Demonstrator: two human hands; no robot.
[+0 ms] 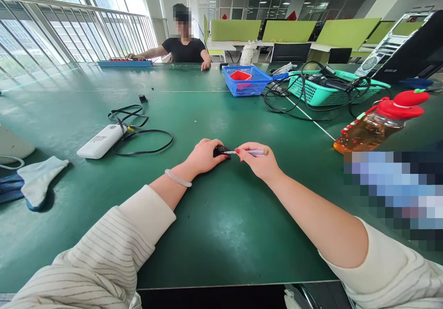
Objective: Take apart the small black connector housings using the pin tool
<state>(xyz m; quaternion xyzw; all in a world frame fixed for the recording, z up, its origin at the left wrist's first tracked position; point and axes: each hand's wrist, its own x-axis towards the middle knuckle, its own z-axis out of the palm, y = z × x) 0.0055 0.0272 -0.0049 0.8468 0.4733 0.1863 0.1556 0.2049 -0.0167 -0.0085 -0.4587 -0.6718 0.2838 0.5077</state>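
Observation:
My left hand (204,157) rests on the green table with its fingers closed round a small black part (219,151), whose exact kind I cannot make out. In my right hand (260,165) is a slim screwdriver (258,152) with a clear, purplish handle. It lies nearly level and its metal shaft points left, the tip at the black part. Whether the tip sits in a screw is too small to see. Both hands are close together near the middle of the table.
To the left lie a white power bank (100,141) with a looped black cable (152,151) and a work glove (43,180). Further back stand a blue basket (242,87) and a green basket (311,94) with cables. A red-capped bottle (372,131) lies right. Someone (185,48) sits opposite.

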